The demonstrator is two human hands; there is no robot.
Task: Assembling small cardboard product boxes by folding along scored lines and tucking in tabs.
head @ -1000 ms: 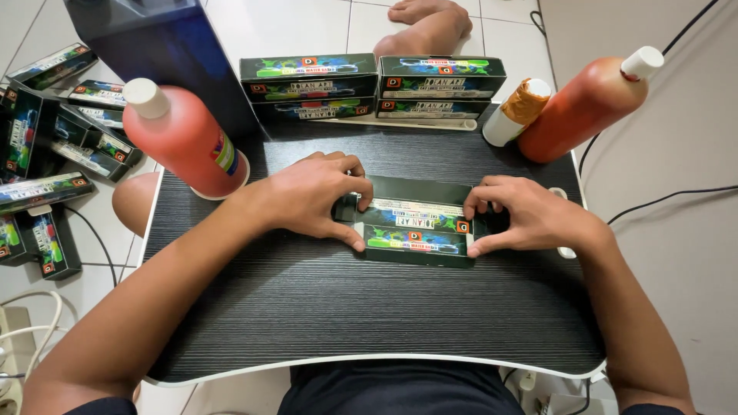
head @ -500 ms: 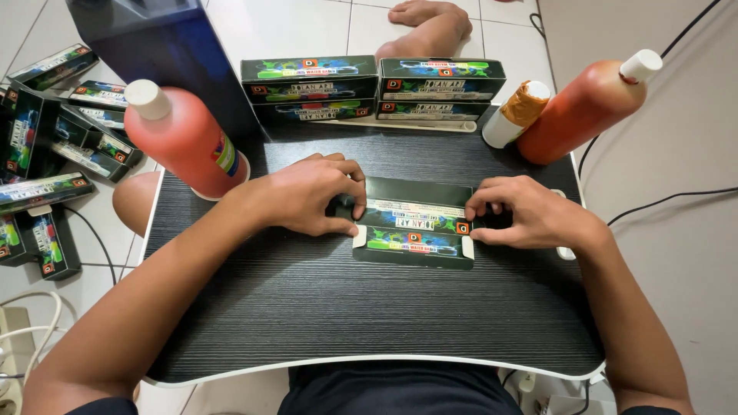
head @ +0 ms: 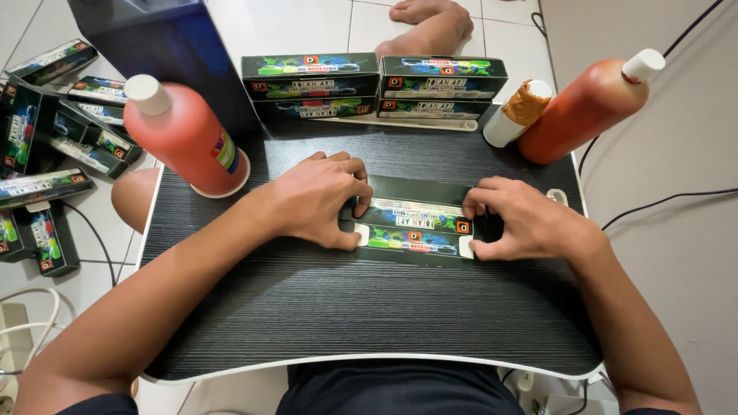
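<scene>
A flat dark carton point(head: 413, 224) with green and blue print lies in the middle of the small black table point(head: 369, 307). My left hand point(head: 319, 200) presses on its left end, fingers curled over the edge and thumb at the small white tab. My right hand point(head: 519, 219) pinches its right end, fingers at the flap beside the other white tab. Both hands grip the carton against the tabletop.
A red bottle point(head: 184, 134) with a white cap stands at the table's left; an orange bottle point(head: 588, 104) and a small white bottle point(head: 516, 114) lean at the right. Stacked matching cartons point(head: 373, 84) line the far edge. Several more boxes point(head: 46, 146) lie on the floor left. A bare foot point(head: 430, 19) rests beyond.
My hands have shifted slightly on the carton's ends, fingers working at the flaps. The carton stays in the same place on the table.
</scene>
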